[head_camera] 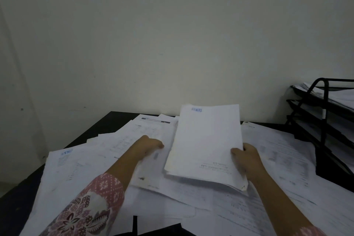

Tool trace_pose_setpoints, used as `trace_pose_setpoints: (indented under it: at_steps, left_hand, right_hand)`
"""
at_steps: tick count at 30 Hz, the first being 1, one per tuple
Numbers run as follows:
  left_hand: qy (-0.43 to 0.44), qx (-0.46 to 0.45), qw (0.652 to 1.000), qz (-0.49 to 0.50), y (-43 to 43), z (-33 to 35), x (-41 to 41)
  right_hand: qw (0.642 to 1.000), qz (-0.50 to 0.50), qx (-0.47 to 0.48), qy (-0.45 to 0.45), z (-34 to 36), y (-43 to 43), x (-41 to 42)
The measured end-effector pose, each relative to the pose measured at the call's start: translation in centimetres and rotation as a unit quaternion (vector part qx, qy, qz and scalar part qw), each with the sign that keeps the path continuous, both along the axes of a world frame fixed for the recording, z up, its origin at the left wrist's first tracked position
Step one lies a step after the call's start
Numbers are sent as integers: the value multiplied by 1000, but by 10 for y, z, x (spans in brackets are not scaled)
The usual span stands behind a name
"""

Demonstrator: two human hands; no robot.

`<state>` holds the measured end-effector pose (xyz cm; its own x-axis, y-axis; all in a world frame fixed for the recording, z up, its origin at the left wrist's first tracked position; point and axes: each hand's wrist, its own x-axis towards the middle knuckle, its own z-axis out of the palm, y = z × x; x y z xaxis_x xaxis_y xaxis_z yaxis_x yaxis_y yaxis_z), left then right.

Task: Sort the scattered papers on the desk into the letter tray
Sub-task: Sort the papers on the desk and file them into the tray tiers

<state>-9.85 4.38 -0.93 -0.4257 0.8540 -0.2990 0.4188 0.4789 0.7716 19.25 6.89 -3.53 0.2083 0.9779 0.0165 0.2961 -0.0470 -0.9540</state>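
White printed papers [283, 161] lie scattered in overlapping layers over a black desk [107, 122]. My right hand [246, 159] grips the right edge of a stack of white sheets [206, 143], lifted and tilted above the pile, with a blue mark near its far edge. My left hand [148, 145] lies on the loose papers just left of that stack, fingers curled down onto a sheet; whether it pinches that sheet is hidden. A black wire letter tray [323, 105] with several tiers stands at the right edge, papers lying in its top tier.
A bare pale wall rises right behind the desk. The desk's dark left corner and left edge show past the papers. Its front edge shows as a dark gap at the bottom centre.
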Motion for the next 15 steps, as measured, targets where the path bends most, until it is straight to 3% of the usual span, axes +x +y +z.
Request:
trace_pose_setpoints:
  at_steps: [3,8,11,15]
  left_hand:
    - [-26,31,999,-10,-1,-6,11]
    - [15,57,997,-43,-7,-12,31]
    - [-8,77,992,-102,-14,-12,40]
    - [-2,130,982,-136,-15,-13,46]
  right_hand:
    - [999,31,-17,-33,-4,-5,-10]
    - [992,44,-29,-115,-14,-7,-19]
    - [987,52,-32,-149,-14,-9,-22]
    - [986,46,-16,-162,-12,-10,-19]
